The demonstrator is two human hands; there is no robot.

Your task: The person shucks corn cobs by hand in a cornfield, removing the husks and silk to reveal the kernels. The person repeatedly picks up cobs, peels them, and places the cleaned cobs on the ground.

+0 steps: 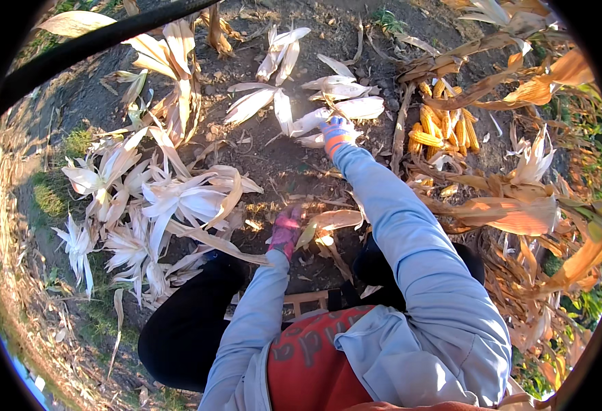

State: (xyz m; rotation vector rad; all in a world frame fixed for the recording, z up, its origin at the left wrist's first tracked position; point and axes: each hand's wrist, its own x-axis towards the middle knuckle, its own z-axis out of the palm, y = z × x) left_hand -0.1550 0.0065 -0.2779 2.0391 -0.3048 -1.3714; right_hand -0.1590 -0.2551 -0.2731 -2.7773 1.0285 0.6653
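My right hand (338, 134), in a blue and orange knit glove, reaches forward to several unpeeled ears of corn on the soil. Its fingers curl over an ear in pale husk (311, 122); the fingertips are hidden. Just beyond it lies another husked-over ear (360, 108), with a further one (339, 90) behind. My left hand (286, 228), in a pink patterned glove, hangs low between my knees. Its fingers point forward and seem loosely extended, with nothing seen in them. Near it on the ground is a dry corn leaf (338, 220).
Bare yellow corn cobs (442, 126) are heaped at the right. Opened, empty-looking husks (177, 200) pile up at the left. Dry corn stalks and leaves (511, 213) line the right side. A dark strap or bar (111, 33) crosses the upper left. Loose husks (283, 51) lie ahead.
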